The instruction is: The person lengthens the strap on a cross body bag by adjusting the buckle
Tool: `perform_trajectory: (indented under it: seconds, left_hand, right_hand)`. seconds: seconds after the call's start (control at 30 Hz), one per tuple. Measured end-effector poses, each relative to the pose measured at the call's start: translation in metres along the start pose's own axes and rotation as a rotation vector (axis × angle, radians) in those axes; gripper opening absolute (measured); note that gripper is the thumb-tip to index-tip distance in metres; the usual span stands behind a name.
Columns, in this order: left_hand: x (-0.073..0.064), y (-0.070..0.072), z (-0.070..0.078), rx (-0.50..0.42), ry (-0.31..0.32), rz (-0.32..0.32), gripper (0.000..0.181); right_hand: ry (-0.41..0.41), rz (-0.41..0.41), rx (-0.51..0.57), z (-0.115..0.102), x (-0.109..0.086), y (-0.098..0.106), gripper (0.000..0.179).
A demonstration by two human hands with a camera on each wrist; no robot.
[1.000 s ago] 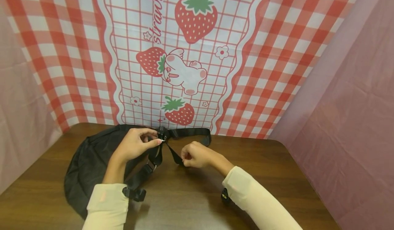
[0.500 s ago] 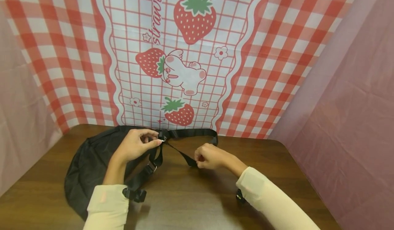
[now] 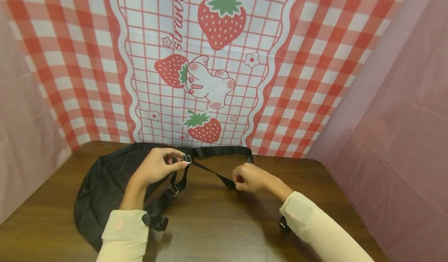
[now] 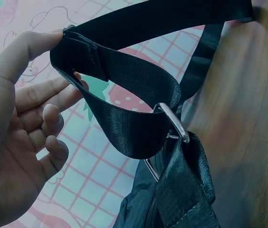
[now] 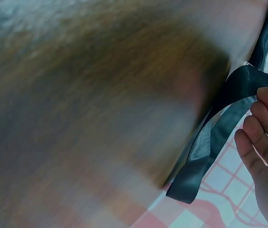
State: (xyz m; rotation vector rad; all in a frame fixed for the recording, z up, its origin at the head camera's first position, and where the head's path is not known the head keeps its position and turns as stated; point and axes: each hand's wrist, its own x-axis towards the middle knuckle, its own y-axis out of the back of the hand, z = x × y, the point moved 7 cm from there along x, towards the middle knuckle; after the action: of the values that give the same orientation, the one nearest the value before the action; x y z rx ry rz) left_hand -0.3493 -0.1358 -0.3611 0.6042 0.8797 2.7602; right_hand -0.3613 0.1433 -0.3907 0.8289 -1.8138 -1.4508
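Observation:
A black bag [image 3: 105, 188] lies on the left of the wooden table, its strap running off to the right. My left hand [image 3: 157, 166] pinches the strap at a metal slider buckle [image 3: 187, 159] between thumb and fingers. In the left wrist view the black strap [image 4: 129, 128] forms a loop through a metal ring [image 4: 174, 123], below the left thumb. To the right, my right hand [image 3: 250, 177] pinches another stretch of the strap [image 5: 243, 83], which runs fairly straight from the buckle. Behind that hand the strap bends round in a wider loop.
The brown wooden table [image 3: 217, 223] has rounded back corners. Behind it hangs a red-and-white checked cloth [image 3: 301, 79] with strawberry prints. Pink cloth [image 3: 392, 137] walls stand at both sides. Wrist camera bands sit at both cuffs.
My right hand has moved to the right, drawing its length of strap out from the buckle. The back loop now reaches further right. My left hand has shifted only slightly, showing more of the buckle.

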Motion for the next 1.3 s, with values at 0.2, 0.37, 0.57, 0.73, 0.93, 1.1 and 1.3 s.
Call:
perform_trajectory:
  seconds: [0.2, 0.37, 0.57, 0.73, 0.93, 1.1, 1.3]
  left_hand:
    - [0.002, -0.016, 0.007, 0.008, 0.008, -0.090, 0.037]
    - [0.004, -0.040, 0.018, 0.029, 0.006, -0.234, 0.032]
    - [0.008, -0.073, 0.041, 0.176, -0.064, -0.384, 0.032]
    - [0.010, -0.098, 0.057, 0.341, -0.093, -0.408, 0.036]
    - [0.005, -0.122, 0.063, 0.437, -0.090, -0.404, 0.036]
    - [-0.001, -0.138, 0.064, 0.469, -0.113, -0.409, 0.039]
    - [-0.006, -0.154, 0.069, 0.504, -0.143, -0.416, 0.047]
  right_hand:
    - [0.005, -0.023, -0.023, 0.008, -0.010, -0.002, 0.014]
    - [0.008, -0.034, -0.071, 0.021, -0.024, 0.003, 0.007]
    - [-0.027, -0.053, -0.161, 0.036, -0.046, 0.011, 0.006]
    - [-0.074, -0.053, -0.210, 0.047, -0.062, 0.013, 0.014]
    - [-0.080, -0.018, -0.253, 0.055, -0.080, 0.015, 0.025]
    - [-0.018, 0.037, -0.336, 0.055, -0.094, 0.018, 0.031]
    - [0.031, 0.050, -0.374, 0.054, -0.106, 0.019, 0.037]
